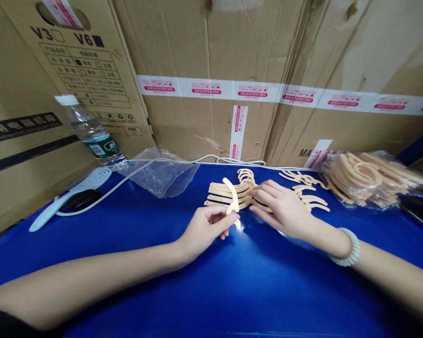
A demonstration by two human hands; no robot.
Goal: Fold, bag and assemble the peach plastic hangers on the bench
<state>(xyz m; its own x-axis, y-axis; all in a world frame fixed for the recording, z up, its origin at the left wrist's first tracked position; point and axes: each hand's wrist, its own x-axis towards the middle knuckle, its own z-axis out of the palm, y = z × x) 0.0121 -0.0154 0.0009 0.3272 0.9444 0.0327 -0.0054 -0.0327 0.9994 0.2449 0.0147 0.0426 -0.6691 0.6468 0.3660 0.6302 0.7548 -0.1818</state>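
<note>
Between the fingertips of my left hand point(211, 227) is a small curved beige piece point(235, 196), held above the blue table near the middle. My right hand point(282, 206), with a pale green bead bracelet on its wrist, reaches over a row of beige hanger-shaped pieces point(223, 193) that lie side by side with their hooks toward the back. Its fingers are bent over the right part of that row, and whatever is under the fingertips is hidden. Several loose curved pieces point(315, 202) lie just behind and to the right of this hand.
A clear bag of beige pieces point(370, 176) sits at the back right. At the back left are a water bottle point(95, 136), a light blue hairbrush point(70, 197), a dark round object point(82, 200), a white cable and a crumpled plastic bag point(162, 173). Cardboard boxes point(211, 47) wall the back.
</note>
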